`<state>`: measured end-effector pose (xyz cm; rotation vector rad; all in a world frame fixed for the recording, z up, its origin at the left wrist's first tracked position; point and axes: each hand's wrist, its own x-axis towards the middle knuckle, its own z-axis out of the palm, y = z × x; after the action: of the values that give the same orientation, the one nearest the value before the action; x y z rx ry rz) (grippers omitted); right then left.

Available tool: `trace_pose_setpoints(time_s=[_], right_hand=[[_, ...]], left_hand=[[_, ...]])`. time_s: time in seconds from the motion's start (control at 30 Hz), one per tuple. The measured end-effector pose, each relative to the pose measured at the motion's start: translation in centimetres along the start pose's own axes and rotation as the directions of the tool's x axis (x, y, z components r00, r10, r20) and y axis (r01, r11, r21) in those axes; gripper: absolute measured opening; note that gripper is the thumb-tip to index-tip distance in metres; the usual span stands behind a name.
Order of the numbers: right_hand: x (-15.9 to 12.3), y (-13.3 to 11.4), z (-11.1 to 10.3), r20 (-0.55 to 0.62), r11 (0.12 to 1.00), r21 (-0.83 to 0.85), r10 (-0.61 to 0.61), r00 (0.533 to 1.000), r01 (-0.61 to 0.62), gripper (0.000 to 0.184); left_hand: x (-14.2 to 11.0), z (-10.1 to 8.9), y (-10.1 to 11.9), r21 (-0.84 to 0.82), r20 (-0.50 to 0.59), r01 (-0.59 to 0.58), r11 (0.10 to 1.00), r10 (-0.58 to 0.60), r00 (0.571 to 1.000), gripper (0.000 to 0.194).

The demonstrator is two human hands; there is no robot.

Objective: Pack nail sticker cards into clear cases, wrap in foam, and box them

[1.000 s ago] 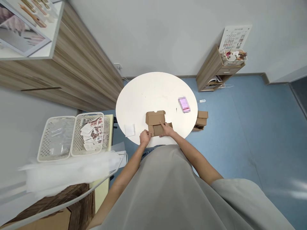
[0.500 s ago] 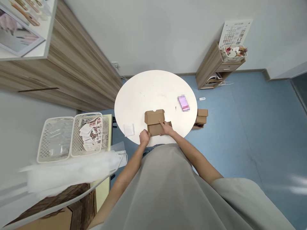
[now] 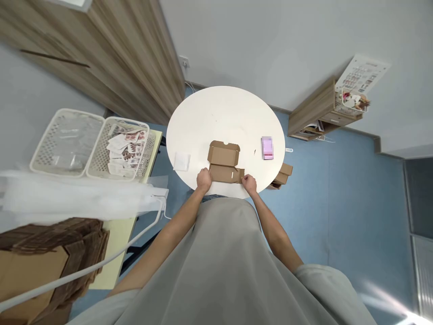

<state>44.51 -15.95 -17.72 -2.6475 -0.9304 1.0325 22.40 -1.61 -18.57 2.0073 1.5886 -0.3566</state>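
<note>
A brown cardboard box (image 3: 223,156), partly unfolded with its lid panel laid back, rests near the front edge of the round white table (image 3: 223,113). My left hand (image 3: 204,180) is closed at the box's left front corner. At the right end, my right hand (image 3: 249,184) pinches a side flap of the same box. A small white slot shows in the box's base panel. To the left of the box lies a white packet (image 3: 181,161), and on the right side is a pinkish, pixelated rectangular item (image 3: 267,148).
More brown boxes (image 3: 282,175) stand low beyond the table's right edge. White baskets (image 3: 118,149) with packets and printed sheets are on the left, above a stack of flattened cardboard (image 3: 50,262). A small wooden cabinet (image 3: 314,110) stands by the wall.
My right hand has moved off the box's middle to its right end flap, which is now spread out. My left hand stays at the left corner. The view has shifted and turned.
</note>
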Motion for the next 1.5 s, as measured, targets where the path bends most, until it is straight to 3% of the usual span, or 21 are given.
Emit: trace_pose_setpoints(time_s=[0.17,0.37,0.5,0.63,0.77,1.03,1.13,1.23,1.4,1.5], right_hand=[[-0.4,-2.1,0.0,-0.012,0.991,-0.06,-0.124,0.992,0.123,0.023],[-0.2,-5.1,0.9,0.084,0.973,-0.062,-0.219,0.972,0.224,0.028],[0.6,-5.6,1.3,0.077,0.975,-0.107,-0.186,0.98,0.193,0.025],[0.7,-6.1,1.5,0.143,0.95,-0.263,-0.132,0.981,0.167,0.031],[0.5,-6.9,1.6,0.127,0.918,-0.377,-0.079,0.989,0.122,0.032],[0.3,-7.4,1.3,0.129,0.915,-0.39,-0.06,0.99,0.107,0.035],[-0.2,-6.9,0.9,0.079,0.922,-0.378,-0.061,0.995,0.086,0.045],[-1.2,-6.0,0.1,0.015,0.946,-0.32,-0.045,0.999,0.048,0.059],[-3.9,-4.3,-0.8,-0.044,0.98,-0.2,-0.005,0.999,-0.004,0.054],[-5.5,-3.4,-1.0,-0.066,0.987,-0.156,0.033,0.997,-0.043,0.049]], left_hand=[[0.1,0.2,0.1,-0.084,0.011,0.016,0.996,-0.015,1.0,0.03],[-0.1,0.4,0.3,-0.093,0.019,0.02,0.995,-0.018,1.0,0.034],[-0.1,0.4,0.4,-0.082,0.018,0.032,0.996,-0.031,0.999,0.036],[0.0,0.4,0.4,-0.069,0.02,0.025,0.997,-0.023,1.0,0.034],[-0.1,0.5,0.4,-0.065,0.021,0.004,0.998,-0.003,1.0,0.035],[-0.6,0.6,0.0,-0.076,0.036,0.0,0.997,0.002,0.999,0.027],[-0.8,0.2,-1.2,-0.146,0.013,0.032,0.989,-0.031,0.999,0.031],[0.1,-1.3,-3.6,-0.25,-0.076,0.136,0.959,-0.16,0.984,0.046],[3.1,-4.7,-9.2,-0.32,-0.242,0.299,0.899,-0.382,0.892,0.059],[4.5,-6.0,-11.4,-0.267,-0.247,0.316,0.91,-0.382,0.89,0.062]])
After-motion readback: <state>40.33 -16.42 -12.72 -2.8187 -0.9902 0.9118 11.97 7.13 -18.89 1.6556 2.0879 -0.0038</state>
